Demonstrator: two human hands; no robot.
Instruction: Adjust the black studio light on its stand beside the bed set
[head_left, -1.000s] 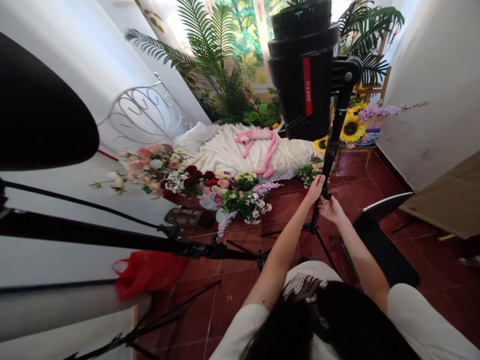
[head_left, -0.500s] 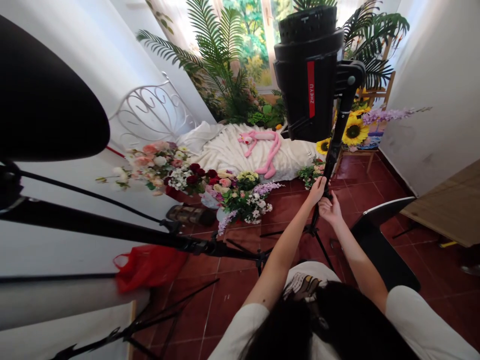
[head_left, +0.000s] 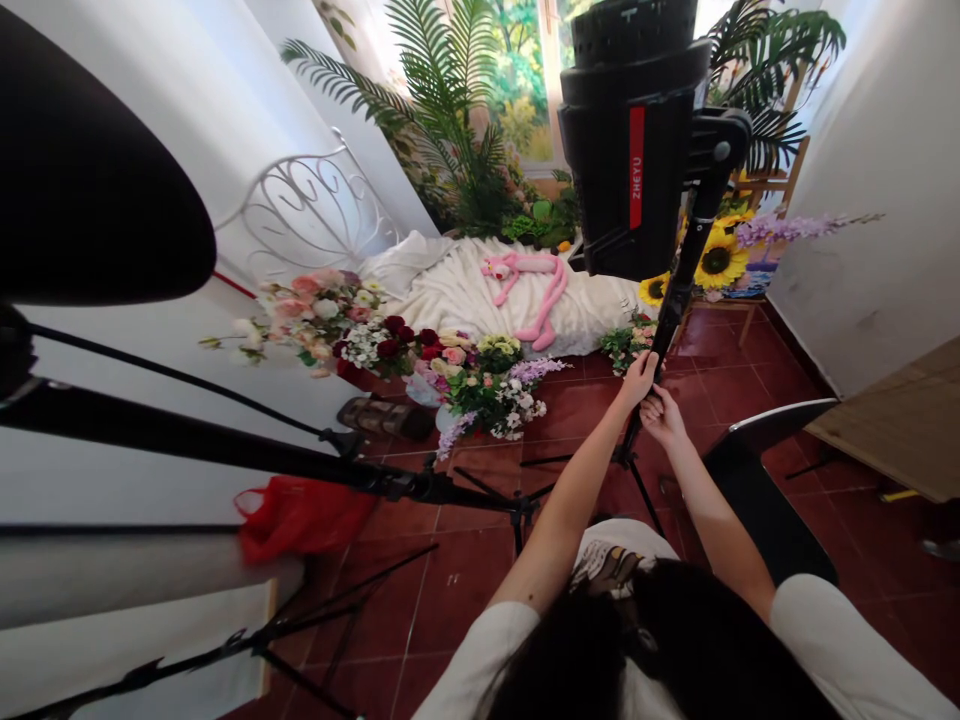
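Note:
A black studio light (head_left: 626, 160) with a red stripe sits on top of a black light stand (head_left: 677, 295), to the right of centre. My left hand (head_left: 640, 380) is wrapped round the stand's pole, well below the light. Just below and to the right, my right hand (head_left: 663, 416) has its fingers closed at the same pole, by a part of the stand that the fingers mostly hide. The stand's legs spread on the red tiled floor beneath my hands.
A second stand (head_left: 247, 455) with a large black lamp head (head_left: 97, 170) crosses the left side. Flowers (head_left: 487, 385) and a draped bed with a pink plush toy (head_left: 551, 300) lie ahead. A black chair (head_left: 765, 500) stands at right.
The light and the upper pole appear slightly higher and further right in view. My hands keep their hold on the pole, with my right hand a little nearer to it.

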